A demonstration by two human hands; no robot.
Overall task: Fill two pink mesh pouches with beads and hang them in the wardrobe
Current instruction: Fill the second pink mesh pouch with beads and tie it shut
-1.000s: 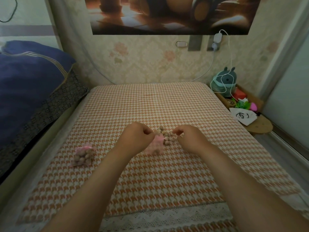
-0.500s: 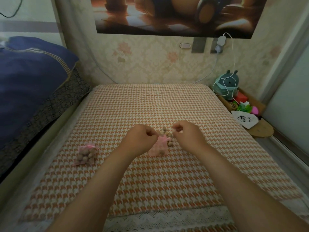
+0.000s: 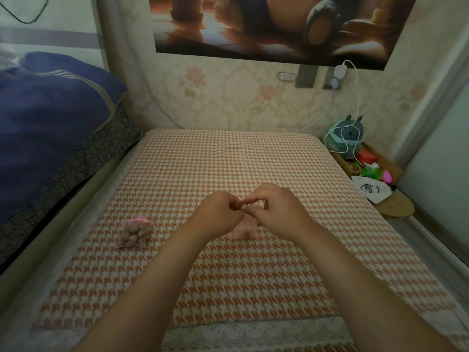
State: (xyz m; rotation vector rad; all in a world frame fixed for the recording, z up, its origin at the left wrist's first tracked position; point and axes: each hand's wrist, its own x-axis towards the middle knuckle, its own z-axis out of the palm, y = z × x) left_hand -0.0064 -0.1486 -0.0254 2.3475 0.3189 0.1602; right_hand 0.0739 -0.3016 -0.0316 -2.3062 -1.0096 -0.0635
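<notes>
Our left hand (image 3: 218, 215) and right hand (image 3: 278, 212) met over the houndstooth cloth (image 3: 228, 161). Far left lay a bead-filled pink mesh pouch (image 3: 134, 233). The left hand pinched the second pouch (image 3: 244, 228) by its mouth; the right hand pinched a bead (image 3: 244, 207) there.

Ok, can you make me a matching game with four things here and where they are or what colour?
Things:
1. full pouch
2. other pouch
3. plush toy
4. quilt

Places or colours:
A. dark blue, far left
B. under the left hand and right hand
C. far right, white cord over it
D. alone on the cloth, left of both hands

Pairs: 1-D, 2-B, 3-C, 4-A.
</notes>
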